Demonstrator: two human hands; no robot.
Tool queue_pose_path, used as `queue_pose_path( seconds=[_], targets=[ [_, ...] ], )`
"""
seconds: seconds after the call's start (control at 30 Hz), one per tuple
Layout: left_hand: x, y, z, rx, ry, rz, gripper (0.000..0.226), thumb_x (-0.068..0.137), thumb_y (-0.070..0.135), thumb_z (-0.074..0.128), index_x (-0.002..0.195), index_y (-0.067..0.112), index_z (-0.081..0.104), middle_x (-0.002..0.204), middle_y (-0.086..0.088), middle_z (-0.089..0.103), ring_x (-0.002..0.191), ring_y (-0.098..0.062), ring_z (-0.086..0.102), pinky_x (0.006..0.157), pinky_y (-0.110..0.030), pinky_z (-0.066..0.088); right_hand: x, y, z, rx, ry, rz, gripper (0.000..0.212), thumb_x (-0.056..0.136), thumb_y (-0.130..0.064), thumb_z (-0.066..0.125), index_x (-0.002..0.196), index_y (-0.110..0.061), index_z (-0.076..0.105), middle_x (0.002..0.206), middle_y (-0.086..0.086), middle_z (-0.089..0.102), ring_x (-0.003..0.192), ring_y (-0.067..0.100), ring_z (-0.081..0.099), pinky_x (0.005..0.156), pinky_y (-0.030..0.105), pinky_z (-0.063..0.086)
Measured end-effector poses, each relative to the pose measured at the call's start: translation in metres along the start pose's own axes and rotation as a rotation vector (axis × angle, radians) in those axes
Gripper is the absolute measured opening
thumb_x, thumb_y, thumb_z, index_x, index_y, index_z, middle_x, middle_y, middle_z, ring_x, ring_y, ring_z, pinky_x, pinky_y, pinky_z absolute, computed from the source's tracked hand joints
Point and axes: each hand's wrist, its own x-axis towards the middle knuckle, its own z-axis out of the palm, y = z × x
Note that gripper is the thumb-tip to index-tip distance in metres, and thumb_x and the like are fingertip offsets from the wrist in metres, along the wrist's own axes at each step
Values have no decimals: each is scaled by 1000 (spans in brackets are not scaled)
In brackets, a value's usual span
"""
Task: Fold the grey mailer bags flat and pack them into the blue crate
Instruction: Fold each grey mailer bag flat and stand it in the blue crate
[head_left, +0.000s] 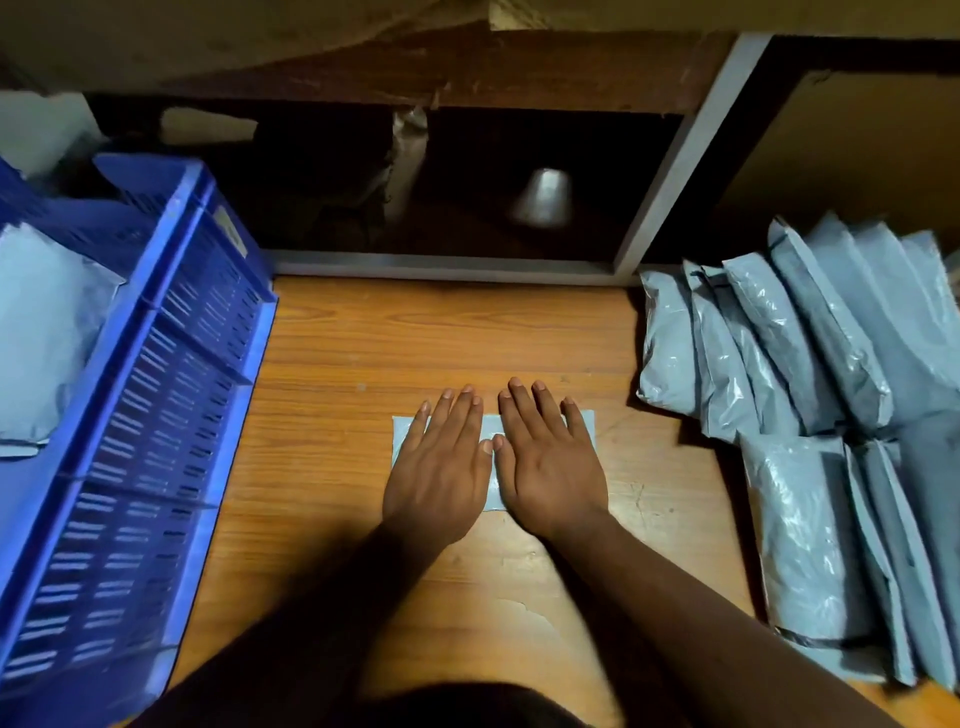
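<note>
My left hand (441, 462) and right hand (545, 462) lie flat, fingers straight, side by side, pressing a folded bag (492, 467) on the table (332, 374).

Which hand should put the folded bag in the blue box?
Probably the left hand. It presses the folded mailer on the side nearer the blue crate, which stands to the left; the right hand would have to cross over.

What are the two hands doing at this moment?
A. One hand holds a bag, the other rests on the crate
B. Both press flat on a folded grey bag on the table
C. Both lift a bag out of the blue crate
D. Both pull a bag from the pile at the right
B: the left hand and the right hand lie side by side, fingers straight, on the folded grey mailer bag on the wooden table.
</note>
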Motion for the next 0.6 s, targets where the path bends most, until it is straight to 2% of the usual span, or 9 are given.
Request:
queue_pose_path(
  seconds=[0.13,0.27,0.4,0.47,0.6],
  targets=[
    [0,1,0,14,-21,12,54,111,30,27,155,1,38,163,-16,34,154,-30,27,123,-49,26,3,-1,0,15,-35,10,60,109,-41,20,163,-15,25,171,3,17,159,27,11,127,52,13],
    [3,1,-5,-22,-92,-60,62,108,42,20,156,8,39,164,-9,34,153,-24,28,125,-46,23,2,2,-4,46,-52,-18,61,110,-44,20,163,-16,26,171,3,18,159,25,12,127,51,15],
    [-17,-19,-10,-64,-118,-196,69,106,57,13,162,18,26,169,-1,21,157,-19,14,128,-45,9,-17,25,-7,73,-50,45,63,110,-49,15,165,-19,20,173,-1,11,160,20,6,129,41,6],
    [-28,-27,-12,-84,-132,-203,71,104,59,5,163,22,19,171,1,12,158,-17,6,129,-42,4,-28,31,-6,115,-11,78,63,110,-49,16,165,-19,19,173,-1,9,160,18,3,129,37,3],
    [-28,-23,-13,-76,-136,-200,71,105,56,2,164,20,15,171,-1,8,158,-19,2,129,-43,4,-31,30,-5,122,1,94,62,109,-47,14,164,-18,20,173,1,11,160,20,5,130,41,8]
  ],
)
